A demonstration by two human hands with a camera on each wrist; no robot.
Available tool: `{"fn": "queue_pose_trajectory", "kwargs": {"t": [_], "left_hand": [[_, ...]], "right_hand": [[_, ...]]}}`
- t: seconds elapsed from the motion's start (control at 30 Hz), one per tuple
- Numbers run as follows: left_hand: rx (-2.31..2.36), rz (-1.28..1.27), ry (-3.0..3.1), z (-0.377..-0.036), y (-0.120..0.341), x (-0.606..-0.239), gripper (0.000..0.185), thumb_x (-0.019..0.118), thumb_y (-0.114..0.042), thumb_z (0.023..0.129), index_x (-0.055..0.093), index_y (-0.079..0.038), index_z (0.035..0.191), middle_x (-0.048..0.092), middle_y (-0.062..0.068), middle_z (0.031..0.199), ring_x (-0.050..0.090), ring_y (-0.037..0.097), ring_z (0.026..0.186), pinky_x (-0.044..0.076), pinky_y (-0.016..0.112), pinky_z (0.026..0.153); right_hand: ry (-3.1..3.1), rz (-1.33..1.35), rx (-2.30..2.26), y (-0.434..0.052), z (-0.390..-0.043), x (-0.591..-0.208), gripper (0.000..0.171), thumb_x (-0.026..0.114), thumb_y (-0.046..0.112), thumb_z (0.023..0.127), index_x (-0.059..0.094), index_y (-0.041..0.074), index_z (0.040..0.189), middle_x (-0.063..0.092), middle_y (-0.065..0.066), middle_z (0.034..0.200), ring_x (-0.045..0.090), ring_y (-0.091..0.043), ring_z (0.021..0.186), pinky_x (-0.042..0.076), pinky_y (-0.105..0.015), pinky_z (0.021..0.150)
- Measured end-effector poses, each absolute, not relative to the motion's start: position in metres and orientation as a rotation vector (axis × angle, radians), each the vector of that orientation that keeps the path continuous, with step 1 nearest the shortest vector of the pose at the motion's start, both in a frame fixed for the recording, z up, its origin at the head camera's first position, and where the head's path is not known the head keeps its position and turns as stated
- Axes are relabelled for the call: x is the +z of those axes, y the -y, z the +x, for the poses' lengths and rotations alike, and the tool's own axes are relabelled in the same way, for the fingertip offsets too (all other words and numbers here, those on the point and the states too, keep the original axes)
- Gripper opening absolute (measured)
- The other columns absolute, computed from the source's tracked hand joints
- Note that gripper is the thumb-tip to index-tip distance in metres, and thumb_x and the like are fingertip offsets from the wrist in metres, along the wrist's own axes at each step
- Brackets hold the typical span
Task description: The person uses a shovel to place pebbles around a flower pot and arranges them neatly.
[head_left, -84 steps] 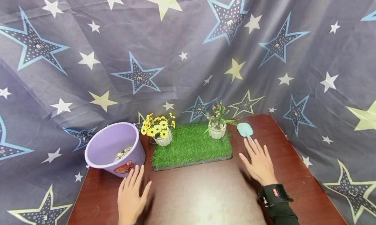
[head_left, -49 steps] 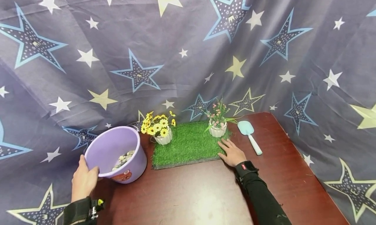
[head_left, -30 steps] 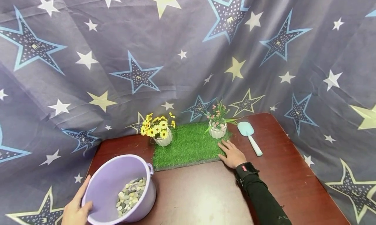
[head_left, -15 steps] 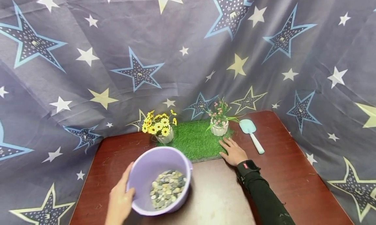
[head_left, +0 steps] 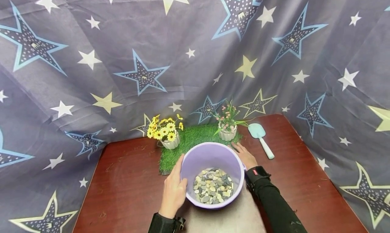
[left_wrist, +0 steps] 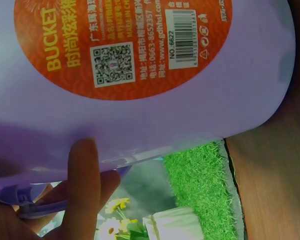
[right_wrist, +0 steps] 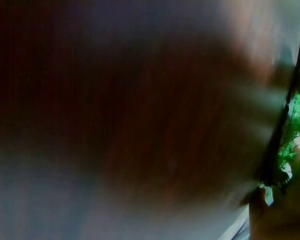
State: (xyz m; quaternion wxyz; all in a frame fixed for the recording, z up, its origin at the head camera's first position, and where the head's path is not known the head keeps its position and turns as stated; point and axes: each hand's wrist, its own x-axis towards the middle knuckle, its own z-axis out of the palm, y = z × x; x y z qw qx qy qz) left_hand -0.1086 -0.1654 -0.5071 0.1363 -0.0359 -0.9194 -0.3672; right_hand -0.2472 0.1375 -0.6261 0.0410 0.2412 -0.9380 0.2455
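Observation:
A purple bucket [head_left: 210,155] with pebbles [head_left: 213,187] in its bottom is at the front middle of the table in the head view. My left hand [head_left: 174,192] grips its left rim; in the left wrist view a finger [left_wrist: 85,180] lies against the outer wall below an orange label [left_wrist: 125,75]. Whether the bucket's base touches the table cannot be seen. Just beyond the bucket's right side, my right hand [head_left: 246,157] rests with extended fingers at the right front corner of the artificial grass mat [head_left: 195,136]. The bucket hides part of that hand. The right wrist view is mostly dark and blurred.
On the mat stand a white pot of yellow flowers [head_left: 170,143] at left and a white pot of pink flowers [head_left: 227,133] at right. A light blue trowel [head_left: 265,146] lies on the brown table [head_left: 128,182] to the right. Starry cloth [head_left: 195,74] hangs behind.
My left hand took hold of the bucket at the left and brought it nearer, then rightward to the mat's front. My right hand moved from near the trowel to the mat's corner and stayed.

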Motion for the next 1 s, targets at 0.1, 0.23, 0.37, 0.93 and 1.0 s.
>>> {"fn": "queue_pose_trajectory", "kwargs": {"t": [0.1, 0.23, 0.37, 0.93, 1.0], "left_hand": [[-1.054, -0.114, 2.665, -0.108, 0.166, -0.507, 0.085, 0.058, 0.002, 0.081, 0.039, -0.018, 0.161, 0.051, 0.012, 0.157, 0.062, 0.043, 0.125, 0.052, 0.061, 0.097], [-1.049, -0.121, 2.675, -0.107, 0.167, -0.506, 0.086, 0.058, 0.001, 0.081, 0.037, -0.020, 0.162, 0.051, 0.012, 0.157, 0.062, 0.043, 0.126, 0.052, 0.061, 0.096], [-1.046, -0.117, 2.678, -0.108, 0.167, -0.505, 0.085, 0.058, 0.000, 0.082, 0.037, -0.020, 0.162, 0.051, 0.012, 0.157, 0.062, 0.043, 0.126, 0.052, 0.061, 0.096], [-1.006, -0.081, 2.701, -0.108, 0.168, -0.505, 0.084, 0.058, -0.001, 0.082, 0.039, -0.021, 0.161, 0.052, 0.011, 0.157, 0.066, 0.045, 0.116, 0.054, 0.061, 0.087], [-1.010, -0.084, 2.700, -0.108, 0.168, -0.505, 0.084, 0.058, -0.001, 0.082, 0.039, -0.020, 0.161, 0.052, 0.011, 0.157, 0.066, 0.045, 0.117, 0.054, 0.061, 0.088]], "right_hand": [[2.845, 0.746, 0.765, -0.138, -0.246, -0.627, 0.053, 0.059, 0.022, 0.101, 0.053, 0.007, 0.152, 0.041, -0.023, 0.160, 0.034, -0.050, 0.148, 0.034, -0.061, 0.118], [2.878, 0.739, 0.745, -0.137, -0.248, -0.622, 0.051, 0.056, 0.024, 0.102, 0.054, 0.009, 0.151, 0.043, -0.022, 0.160, 0.036, -0.049, 0.147, 0.041, -0.062, 0.111], [2.893, 0.676, 0.718, -0.142, -0.257, -0.610, 0.055, 0.060, 0.033, 0.101, 0.054, 0.012, 0.151, 0.049, -0.019, 0.156, 0.045, -0.045, 0.143, 0.045, -0.064, 0.105], [2.815, -0.359, 0.735, -0.204, -0.276, -0.615, 0.067, 0.070, 0.039, 0.092, 0.048, -0.008, 0.135, 0.047, -0.032, 0.122, 0.047, -0.051, 0.113, 0.044, -0.063, 0.091], [2.839, -0.395, 0.742, -0.207, -0.276, -0.615, 0.061, 0.068, 0.035, 0.093, 0.049, -0.011, 0.127, 0.048, -0.033, 0.117, 0.048, -0.052, 0.109, 0.045, -0.063, 0.087]]}}
